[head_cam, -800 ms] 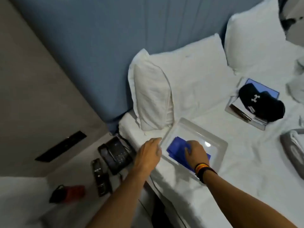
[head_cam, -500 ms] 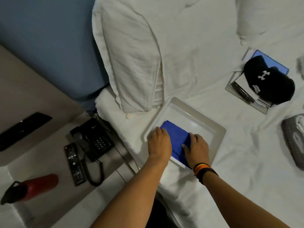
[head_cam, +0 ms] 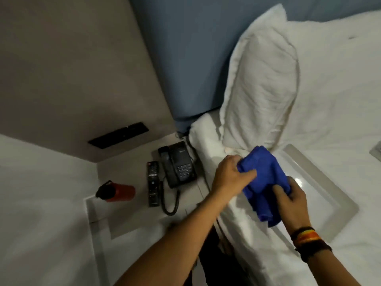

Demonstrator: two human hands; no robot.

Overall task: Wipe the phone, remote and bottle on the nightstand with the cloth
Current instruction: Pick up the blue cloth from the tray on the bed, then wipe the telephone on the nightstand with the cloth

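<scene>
Both your hands hold the cloth over the bed's edge.
On the bench lie bottle, remote and phone, left of your left hand; it and your right hand clutch the blue cloth beside the white tray.

Blue cloth in both hands' grip, left hand and right hand, above the bed edge.

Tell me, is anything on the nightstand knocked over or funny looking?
Yes, the red bottle is lying on its side near the nightstand's left edge instead of standing up. The remote and phone lie flat, as they should.
</scene>
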